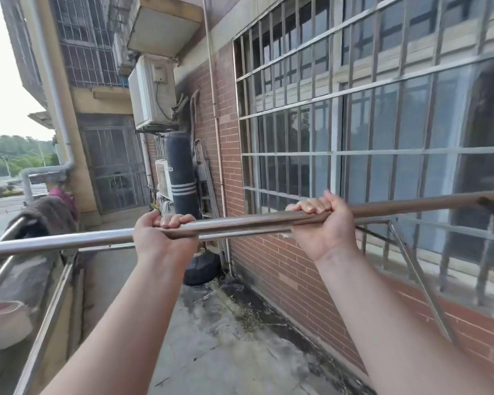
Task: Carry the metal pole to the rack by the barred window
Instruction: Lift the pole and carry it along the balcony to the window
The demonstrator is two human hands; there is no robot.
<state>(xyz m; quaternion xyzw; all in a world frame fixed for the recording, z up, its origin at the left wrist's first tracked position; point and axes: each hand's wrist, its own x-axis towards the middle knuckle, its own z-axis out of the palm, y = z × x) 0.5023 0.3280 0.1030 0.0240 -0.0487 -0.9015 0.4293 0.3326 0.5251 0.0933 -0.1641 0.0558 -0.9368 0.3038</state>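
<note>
A long shiny metal pole [240, 222] runs almost level across the whole view at chest height, its right end slightly higher. My left hand [161, 238] grips it from below left of centre, fingers curled over the top. My right hand [322, 223] grips it the same way further right. Just behind and below the pole stands a thin metal rack [419, 280], with a slanted leg and a top bar, against the brick wall under the barred window [354, 124].
A metal railing [49, 303] with a dark cloth draped on it borders the left. A black punching bag [181, 178], a folded ladder [207, 181] and air-conditioner units [151, 92] stand ahead by the wall. A pale bucket [6, 323] sits at lower left. The concrete floor [226, 337] runs forward.
</note>
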